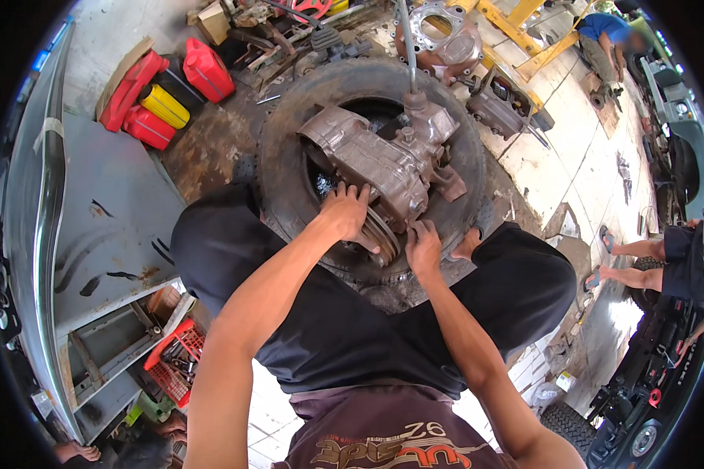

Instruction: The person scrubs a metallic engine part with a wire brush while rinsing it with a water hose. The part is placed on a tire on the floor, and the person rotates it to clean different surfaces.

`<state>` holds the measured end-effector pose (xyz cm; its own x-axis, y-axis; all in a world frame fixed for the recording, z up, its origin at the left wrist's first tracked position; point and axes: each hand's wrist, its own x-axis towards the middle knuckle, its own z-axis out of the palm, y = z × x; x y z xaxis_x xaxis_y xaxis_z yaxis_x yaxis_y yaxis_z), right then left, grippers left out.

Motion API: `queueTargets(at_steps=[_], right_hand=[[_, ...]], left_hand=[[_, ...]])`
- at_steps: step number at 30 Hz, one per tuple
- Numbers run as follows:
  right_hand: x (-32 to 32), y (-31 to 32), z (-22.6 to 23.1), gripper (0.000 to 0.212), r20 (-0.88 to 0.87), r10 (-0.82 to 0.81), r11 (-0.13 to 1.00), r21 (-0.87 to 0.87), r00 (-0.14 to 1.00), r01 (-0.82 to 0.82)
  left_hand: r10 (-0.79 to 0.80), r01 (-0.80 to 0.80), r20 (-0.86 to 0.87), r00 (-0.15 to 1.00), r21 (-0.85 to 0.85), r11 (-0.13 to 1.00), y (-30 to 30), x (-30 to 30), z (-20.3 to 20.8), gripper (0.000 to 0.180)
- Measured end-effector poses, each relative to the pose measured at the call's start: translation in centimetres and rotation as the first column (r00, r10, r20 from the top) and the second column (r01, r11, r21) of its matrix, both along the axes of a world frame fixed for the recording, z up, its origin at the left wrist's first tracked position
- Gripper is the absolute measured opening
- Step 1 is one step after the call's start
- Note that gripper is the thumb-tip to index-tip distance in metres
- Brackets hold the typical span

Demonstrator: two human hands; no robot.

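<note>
Here's the brown, greasy cast-metal gearbox housing (375,156), lying slantwise on top of the big black rubber tyre (283,117), straight ahead of the seated person, a long metal lever (410,51) rising from its far end. Both hands are at its near side! The left hand (347,216) reaches over the round, grooved metal drum (385,234) at the housing's near end, fingers bent over the upper edge, thumb lower down by the rim; whether this grip clamps or merely rests, I can't tell. And just across, the right hand (423,248) sits at the housing's lower right corner, fingertips bunched close together against the metal; what they pinch, if anything, is hidden. So the drum lies under the left grip and just left of the right one, with the housing's bulk beyond both.
</note>
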<state>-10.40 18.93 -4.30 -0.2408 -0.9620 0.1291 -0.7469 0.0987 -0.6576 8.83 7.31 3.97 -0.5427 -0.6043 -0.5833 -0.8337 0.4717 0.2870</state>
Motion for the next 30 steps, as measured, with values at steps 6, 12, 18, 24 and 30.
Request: queueTargets(at_steps=[6, 12, 18, 24, 30], right_hand=[[1.2, -3.7, 1.7, 0.021, -0.076, 0.059, 0.979, -0.192, 0.995, -0.073], [0.3, -1.2, 0.4, 0.023, 0.004, 0.029, 0.997, -0.07, 1.0, -0.029], [2.0, -3.4, 1.6, 0.02, -0.081, 0.037, 0.982, -0.181, 0.996, -0.051], [1.2, -2.0, 0.9, 0.017, -0.064, 0.007, 0.982, -0.188, 0.998, -0.019], [1.9, -2.5, 1.3, 0.017, -0.074, -0.031, 0.997, -0.067, 0.997, 0.027]], left_hand=[[0.008, -0.008, -0.024, 1.0, 0.012, 1.0, -0.2, 0.0, -0.4, 0.147], [-0.006, 0.005, -0.005, 1.0, -0.042, 0.999, 0.1, 0.1, -0.2, 0.147], [0.003, -0.004, -0.018, 1.0, -0.003, 1.0, -0.1, 0.1, -0.6, 0.147], [0.006, -0.006, 0.0, 1.0, -0.006, 1.0, -0.1, 0.0, -0.4, 0.147], [0.015, -0.016, -0.05, 0.999, -0.019, 1.0, 0.0, 0.2, -1.0, 0.146]])
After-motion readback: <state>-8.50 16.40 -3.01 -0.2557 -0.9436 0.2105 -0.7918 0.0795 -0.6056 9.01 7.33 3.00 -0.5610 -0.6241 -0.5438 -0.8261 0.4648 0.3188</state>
